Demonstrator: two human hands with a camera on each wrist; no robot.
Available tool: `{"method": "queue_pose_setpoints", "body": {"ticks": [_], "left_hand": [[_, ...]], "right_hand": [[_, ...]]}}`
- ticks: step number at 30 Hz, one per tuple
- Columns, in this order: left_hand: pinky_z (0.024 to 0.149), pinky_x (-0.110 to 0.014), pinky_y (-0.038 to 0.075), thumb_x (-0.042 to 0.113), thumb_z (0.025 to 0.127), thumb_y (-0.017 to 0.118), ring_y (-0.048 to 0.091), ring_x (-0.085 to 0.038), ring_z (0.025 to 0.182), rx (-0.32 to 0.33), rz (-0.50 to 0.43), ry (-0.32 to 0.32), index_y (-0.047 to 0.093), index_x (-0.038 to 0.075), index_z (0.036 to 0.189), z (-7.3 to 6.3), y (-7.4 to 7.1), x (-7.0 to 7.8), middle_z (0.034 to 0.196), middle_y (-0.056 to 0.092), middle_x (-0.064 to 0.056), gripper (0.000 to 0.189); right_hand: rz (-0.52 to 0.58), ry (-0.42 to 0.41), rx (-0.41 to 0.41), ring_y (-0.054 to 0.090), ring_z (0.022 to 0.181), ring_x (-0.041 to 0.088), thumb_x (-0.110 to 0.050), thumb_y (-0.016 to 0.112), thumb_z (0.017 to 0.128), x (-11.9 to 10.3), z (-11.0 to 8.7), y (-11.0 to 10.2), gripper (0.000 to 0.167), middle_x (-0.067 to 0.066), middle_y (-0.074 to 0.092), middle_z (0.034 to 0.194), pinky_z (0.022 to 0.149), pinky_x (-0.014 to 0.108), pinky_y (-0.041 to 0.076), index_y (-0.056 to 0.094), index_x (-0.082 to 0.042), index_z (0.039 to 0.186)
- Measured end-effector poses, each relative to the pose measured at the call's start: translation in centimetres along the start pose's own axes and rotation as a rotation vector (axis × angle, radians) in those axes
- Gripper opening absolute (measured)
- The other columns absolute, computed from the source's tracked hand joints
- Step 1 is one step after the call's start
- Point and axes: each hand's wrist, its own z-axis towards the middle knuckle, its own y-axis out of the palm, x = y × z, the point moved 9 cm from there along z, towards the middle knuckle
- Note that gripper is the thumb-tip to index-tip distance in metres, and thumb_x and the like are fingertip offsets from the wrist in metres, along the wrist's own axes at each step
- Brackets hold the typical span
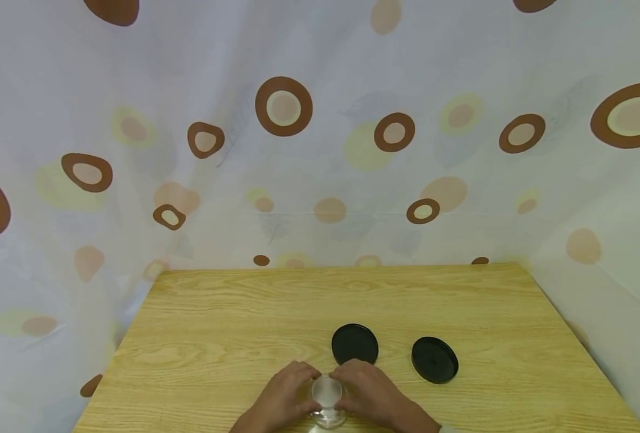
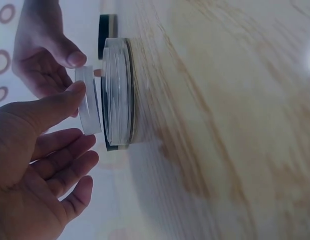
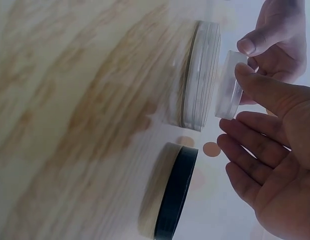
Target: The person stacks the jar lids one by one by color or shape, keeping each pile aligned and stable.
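Observation:
Between my two hands is a small, shallow, translucent round piece (image 1: 327,390), shaped like a little dish or lid. My left hand (image 1: 287,394) pinches its edge between thumb and fingers. From the opposite side, my right hand (image 1: 371,392) pinches the same piece (image 3: 229,85). Directly below it, a wider clear round dish (image 2: 118,92) lies flat on the table; the right wrist view shows a gap between this dish (image 3: 201,75) and the small piece. In the head view, the hands and the small piece partly hide the wide dish (image 1: 330,419).
Just beyond my hands lies a black round shallow lid (image 1: 354,344). A second black lid (image 1: 435,359) lies to the right of it, near my right hand. The wood-grain table (image 1: 217,325) is bordered by a pale patterned curtain (image 1: 320,174) at the back and sides.

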Motion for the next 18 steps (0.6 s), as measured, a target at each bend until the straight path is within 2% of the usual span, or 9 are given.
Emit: {"method": "queue_pose_setpoints", "body": {"ticks": [11,18], "left_hand": [[0.081,-0.021,0.05,0.028,0.073,0.081,0.057,-0.008,0.094,-0.042,0.093,0.031,0.068,0.008,0.105,0.2,1.1,0.3,0.102,0.066,0.003,0.04],[0.079,-0.021,0.05,0.027,0.072,0.082,0.056,-0.005,0.091,-0.077,0.078,0.008,0.069,0.011,0.102,0.2,1.4,0.3,0.098,0.066,0.006,0.036]], "right_hand": [[-0.02,0.023,-0.045,0.063,0.097,0.013,-0.025,0.082,0.073,0.4,-0.3,0.9,0.037,-0.002,0.07,0.103,0.081,0.026,0.053,0.071,-0.01,0.105],[-0.012,0.045,-0.08,0.062,0.099,0.013,-0.025,0.081,0.074,0.6,-0.4,1.3,0.039,-0.002,0.069,0.106,0.082,0.026,0.053,0.07,-0.011,0.108]]}}
